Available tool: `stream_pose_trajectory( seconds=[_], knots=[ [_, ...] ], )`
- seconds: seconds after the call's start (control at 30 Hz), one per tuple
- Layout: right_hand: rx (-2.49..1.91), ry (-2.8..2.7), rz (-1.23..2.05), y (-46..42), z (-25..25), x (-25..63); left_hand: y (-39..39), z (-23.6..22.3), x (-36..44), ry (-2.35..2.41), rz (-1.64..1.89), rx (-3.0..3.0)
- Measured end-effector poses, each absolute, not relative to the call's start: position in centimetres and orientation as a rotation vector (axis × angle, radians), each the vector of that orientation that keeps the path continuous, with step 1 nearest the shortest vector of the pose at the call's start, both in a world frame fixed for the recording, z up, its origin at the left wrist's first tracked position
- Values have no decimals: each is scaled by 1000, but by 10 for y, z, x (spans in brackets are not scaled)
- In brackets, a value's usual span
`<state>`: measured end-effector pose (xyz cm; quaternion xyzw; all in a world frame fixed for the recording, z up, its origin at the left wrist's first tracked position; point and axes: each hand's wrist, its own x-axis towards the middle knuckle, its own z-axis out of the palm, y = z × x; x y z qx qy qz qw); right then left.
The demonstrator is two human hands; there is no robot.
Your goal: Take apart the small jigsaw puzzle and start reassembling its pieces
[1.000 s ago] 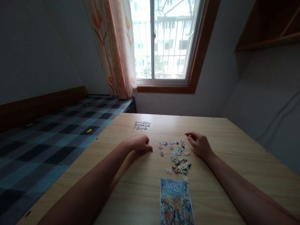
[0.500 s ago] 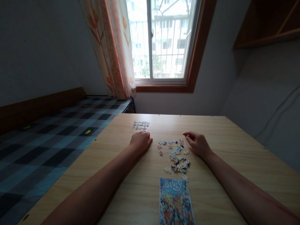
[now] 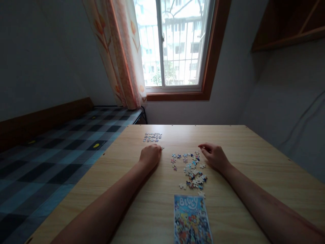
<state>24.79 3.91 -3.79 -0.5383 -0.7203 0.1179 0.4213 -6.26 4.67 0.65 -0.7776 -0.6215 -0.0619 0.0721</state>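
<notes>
My left hand [image 3: 150,154] rests low over the table, fingers closed in a pinch. At its fingertips a small jigsaw piece [image 3: 163,148] peeks out. Just beyond that hand lie several rows of jigsaw pieces [image 3: 152,137]. My right hand [image 3: 215,156] lies on its side to the right of the loose pile, fingers loosely bent and the thumb slightly apart, with nothing visible between them. Between the hands, a pile of loose jigsaw pieces [image 3: 195,178], many with pale backs up, spreads toward me. A few picture-side-up pieces [image 3: 173,161] sit at its left.
A colourful picture card marked "Bluey" [image 3: 192,218] lies nearest me on the wooden table [image 3: 142,210]. To the left is a bed with a checked cover [image 3: 73,145]. A curtain [image 3: 122,61] and a window [image 3: 180,51] are behind; a shelf [image 3: 286,40] hangs at upper right.
My left hand has moved farther from me, toward the rows, and a piece now shows at its fingertips. My right hand has stayed in place. The view has shifted slightly.
</notes>
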Motion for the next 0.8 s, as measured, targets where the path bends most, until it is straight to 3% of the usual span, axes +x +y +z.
stream_pose_trajectory(
  seconds=[0.8],
  knots=[
    [-1385, -1857, 351, 39, -39, 242, 56, -3, -59, -1930, -186, -2396]
  ],
)
